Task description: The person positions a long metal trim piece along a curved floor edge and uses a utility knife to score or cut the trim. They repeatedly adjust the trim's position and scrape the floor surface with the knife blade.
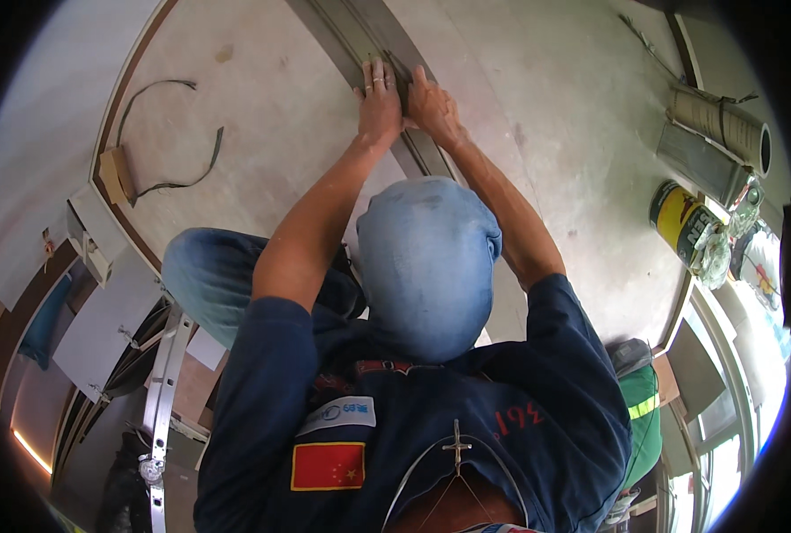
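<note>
Your navy shirt (413, 400) nearest the camera; pale board (555, 160) beyond, grey grooved strip (355, 35) lying along its middle.
Strip runs in from the board's far side, cut off at top of view, to your denim knee (426, 266), which hides its near part. Probably stiff, light for its length and slippery; best taken by both long edges. Your left hand (379, 107) lies flat on it, extended, grasping nothing visible. Your right hand (433, 111), partly curled, is at its right edge; cannot tell whether it pinches anything. Thin dark piece (399, 66) between them: hard to make out.
</note>
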Demonstrator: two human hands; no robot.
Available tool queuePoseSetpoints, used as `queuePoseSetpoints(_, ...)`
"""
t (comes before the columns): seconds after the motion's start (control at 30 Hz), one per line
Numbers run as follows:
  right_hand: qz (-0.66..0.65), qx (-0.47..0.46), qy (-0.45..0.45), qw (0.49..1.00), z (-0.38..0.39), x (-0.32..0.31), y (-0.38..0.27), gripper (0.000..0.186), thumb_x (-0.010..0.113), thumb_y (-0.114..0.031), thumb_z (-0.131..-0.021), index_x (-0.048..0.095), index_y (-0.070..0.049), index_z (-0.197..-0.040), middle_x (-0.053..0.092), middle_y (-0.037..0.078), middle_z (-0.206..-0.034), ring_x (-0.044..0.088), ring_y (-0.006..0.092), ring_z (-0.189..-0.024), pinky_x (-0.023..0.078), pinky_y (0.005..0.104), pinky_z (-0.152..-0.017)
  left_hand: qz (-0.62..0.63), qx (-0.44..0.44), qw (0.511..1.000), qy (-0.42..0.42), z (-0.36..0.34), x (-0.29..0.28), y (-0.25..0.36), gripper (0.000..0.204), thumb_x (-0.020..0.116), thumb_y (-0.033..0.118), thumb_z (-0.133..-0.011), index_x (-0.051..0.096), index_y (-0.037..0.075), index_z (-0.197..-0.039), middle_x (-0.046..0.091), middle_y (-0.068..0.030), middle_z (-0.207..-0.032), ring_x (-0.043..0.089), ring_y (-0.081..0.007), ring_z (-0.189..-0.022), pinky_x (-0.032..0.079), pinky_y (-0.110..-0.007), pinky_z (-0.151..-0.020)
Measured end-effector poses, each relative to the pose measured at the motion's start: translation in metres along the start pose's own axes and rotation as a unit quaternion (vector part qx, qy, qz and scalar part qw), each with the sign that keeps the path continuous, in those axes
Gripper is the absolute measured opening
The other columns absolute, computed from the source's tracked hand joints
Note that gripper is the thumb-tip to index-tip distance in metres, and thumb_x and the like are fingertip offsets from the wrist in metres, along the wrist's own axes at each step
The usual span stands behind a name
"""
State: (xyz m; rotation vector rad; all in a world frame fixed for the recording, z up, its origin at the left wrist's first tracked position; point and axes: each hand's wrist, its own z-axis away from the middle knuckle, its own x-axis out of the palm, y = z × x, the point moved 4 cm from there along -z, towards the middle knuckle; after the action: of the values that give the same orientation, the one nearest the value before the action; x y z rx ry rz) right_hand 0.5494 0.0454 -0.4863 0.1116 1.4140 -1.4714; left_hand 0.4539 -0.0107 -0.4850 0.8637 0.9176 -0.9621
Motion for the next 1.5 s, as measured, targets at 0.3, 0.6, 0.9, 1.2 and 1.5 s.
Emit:
queuePoseSetpoints(0.3, 0.054, 0.148, -0.100, 0.982, 0.255, -0.002, 0.087, 0.028, 0.046, -0.016, -0.093, 0.044, -0.005, -0.118, 0.063, 0.029, -0.091, 0.063, 0.0467, -0.082, 0.048, 0.0567, -0.067, 0.037, -0.010, 0.999, -0.020, 0.007, -0.002, -0.003, 0.122, 0.086, 0.047, -0.060, 0.019, -0.007, -0.146, 0.017, -0.0218, -0.155, 0.014, -0.0378, -0.145, 0.034, -0.057, -0.107)
queuePoseSetpoints(0.6, 0.047, 0.029, 0.013, 0.998, 0.043, -0.012, 0.017, 0.018, 0.050, -0.014, -0.090, 0.045, -0.004, -0.104, 0.065, 0.024, -0.081, 0.063, 0.0449, -0.073, 0.049, 0.0547, -0.060, 0.025, -0.021, 0.999, -0.029, 0.001, -0.001, -0.002, 0.123, 0.086, 0.045, -0.058, 0.018, -0.005, -0.148, 0.013, -0.0171, -0.157, 0.012, -0.0338, -0.146, 0.032, -0.058, -0.110)
queuePoseSetpoints(0.9, 0.036, 0.012, -0.026, 0.999, 0.017, 0.005, 0.009, 0.019, 0.048, -0.017, -0.092, 0.043, -0.005, -0.107, 0.065, 0.025, -0.077, 0.063, 0.0471, -0.074, 0.048, 0.0565, -0.063, 0.044, -0.016, 0.999, -0.003, 0.003, 0.000, -0.003, 0.122, 0.088, 0.040, -0.057, 0.020, -0.006, -0.146, 0.016, -0.0185, -0.156, 0.013, -0.0360, -0.146, 0.032, -0.060, -0.109)
queuePoseSetpoints(1.2, -0.089, 0.080, -0.051, 0.991, 0.247, -0.029, 0.081, 0.023, 0.048, -0.019, -0.093, 0.043, -0.007, -0.112, 0.063, 0.029, -0.082, 0.059, 0.0502, -0.076, 0.045, 0.0578, -0.062, 0.030, -0.032, 0.998, -0.035, 0.007, -0.010, -0.001, 0.124, 0.087, 0.046, -0.057, 0.019, -0.005, -0.146, 0.014, -0.0185, -0.156, 0.014, -0.0347, -0.146, 0.033, -0.058, -0.109)
queuePoseSetpoints(1.5, 0.014, 0.011, 0.004, 1.000, -0.025, -0.008, -0.006, 0.020, 0.048, -0.018, -0.091, 0.046, -0.003, -0.104, 0.065, 0.029, -0.082, 0.062, 0.0484, -0.079, 0.048, 0.0561, -0.070, 0.062, -0.016, 0.998, -0.019, 0.005, -0.007, -0.003, 0.121, 0.087, 0.040, -0.058, 0.018, -0.005, -0.147, 0.015, -0.0214, -0.156, 0.012, -0.0383, -0.146, 0.031, -0.060, -0.108)
